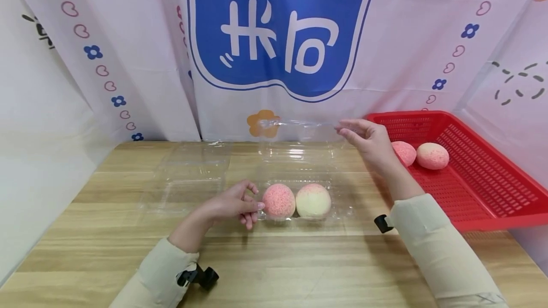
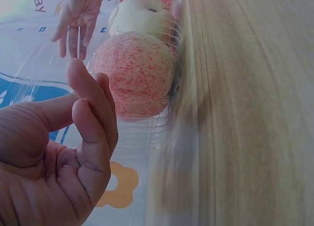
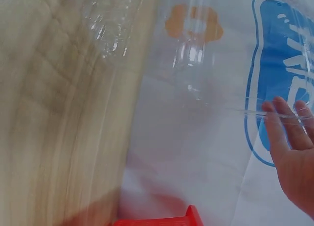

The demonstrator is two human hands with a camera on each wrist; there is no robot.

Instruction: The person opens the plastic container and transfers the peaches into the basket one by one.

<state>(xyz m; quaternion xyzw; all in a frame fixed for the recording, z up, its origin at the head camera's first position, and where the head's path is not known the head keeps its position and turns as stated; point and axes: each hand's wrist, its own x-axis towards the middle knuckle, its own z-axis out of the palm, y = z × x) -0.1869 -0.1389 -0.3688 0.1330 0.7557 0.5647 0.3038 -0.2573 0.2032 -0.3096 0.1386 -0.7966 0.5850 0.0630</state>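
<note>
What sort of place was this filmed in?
Probably a small indoor booth or staged corner, though the wider room is out of view: a printed curtain hangs behind a wood-grain table, where a clear box holds two peach-like fruits.

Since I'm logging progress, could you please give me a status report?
Right hand at the raised lid; left hand beside the pink ball. Clear box open, pale ball also inside. No obstruction apparent.

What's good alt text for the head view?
A person's right hand is at the raised lid of a clear box holding two round fruits; the left hand is beside the pinker one. A red basket with two more stands at right.
</note>
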